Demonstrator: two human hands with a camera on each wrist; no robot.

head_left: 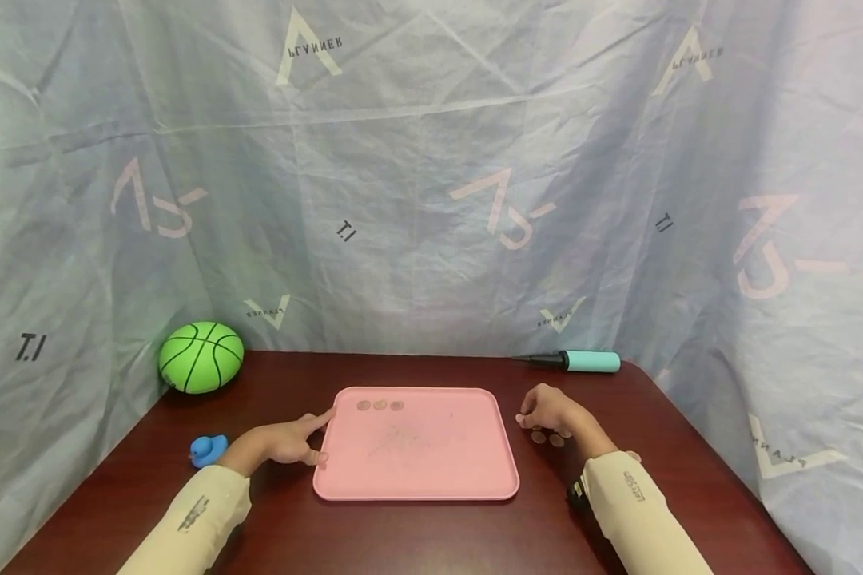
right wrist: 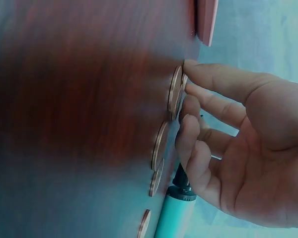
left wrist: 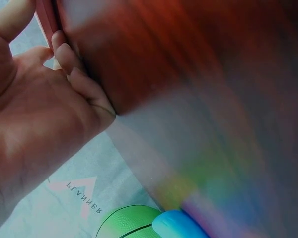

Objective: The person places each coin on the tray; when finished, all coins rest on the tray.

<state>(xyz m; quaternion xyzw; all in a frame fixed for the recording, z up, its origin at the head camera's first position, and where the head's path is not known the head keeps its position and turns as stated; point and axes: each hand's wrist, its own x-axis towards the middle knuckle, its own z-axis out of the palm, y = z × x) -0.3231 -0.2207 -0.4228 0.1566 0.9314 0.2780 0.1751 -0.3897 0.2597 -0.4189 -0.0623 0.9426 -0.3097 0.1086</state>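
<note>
My left hand [head_left: 285, 442] is at the left edge of a pink tray [head_left: 439, 471], thumb and forefinger stretched apart against its rim. In the left wrist view the other fingers are bent under the palm, close to the tabletop. Three coins [head_left: 379, 405] lie in a row at the tray's back left. Right of the tray, my right hand [head_left: 549, 407] is low over the table, its thumb and forefinger pinching a coin [right wrist: 184, 80] at the edge. Several copper-coloured coins [right wrist: 160, 146] lie flat beneath and beside the curled fingers.
A green ball [head_left: 201, 357] sits at the back left of the dark wooden table [head_left: 403, 539], with a blue rubber duck [head_left: 208, 450] nearer. A turquoise hand pump [head_left: 593, 362] lies along the back right. Another coin [head_left: 634, 456] shows beside the right sleeve. Grey cloth surrounds the table.
</note>
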